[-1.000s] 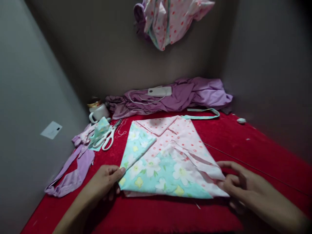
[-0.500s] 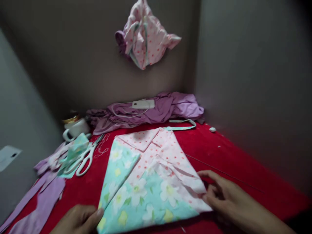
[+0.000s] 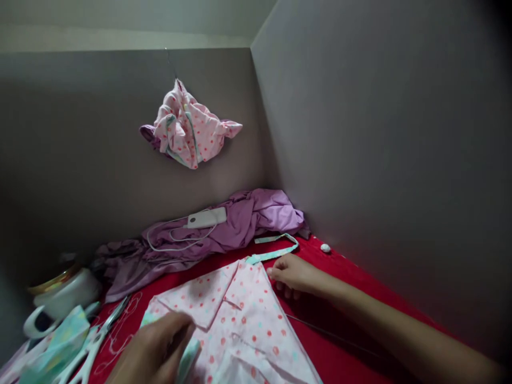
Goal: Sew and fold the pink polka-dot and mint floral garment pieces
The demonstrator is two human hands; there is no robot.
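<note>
A pink fabric piece with red dots (image 3: 256, 325) lies spread on the red cloth, its far flap folded over. My left hand (image 3: 154, 349) is over the fabric's left side, thumb and forefinger bent round a raised teal fold (image 3: 190, 354) of the floral side. At the far right corner, my right hand (image 3: 298, 274) has curled fingers, the tips pressed together beside the fabric's edge; anything between them is hidden. Just beyond that hand lies a narrow teal strip (image 3: 280, 250), looped back on itself.
Scissors (image 3: 94, 346), loose white thread (image 3: 116, 336), floral scraps (image 3: 60, 341) and a white cup (image 3: 72, 293) are at left. Behind lies crumpled purple cloth (image 3: 260, 213) bearing a white device (image 3: 207, 217) with a cable. A dotted pink bundle (image 3: 196, 128) hangs on the back wall.
The view has tilted up and turned right. My right hand has moved from the near right corner to the far right corner. My left hand has moved from the near left corner up over the fabric.
</note>
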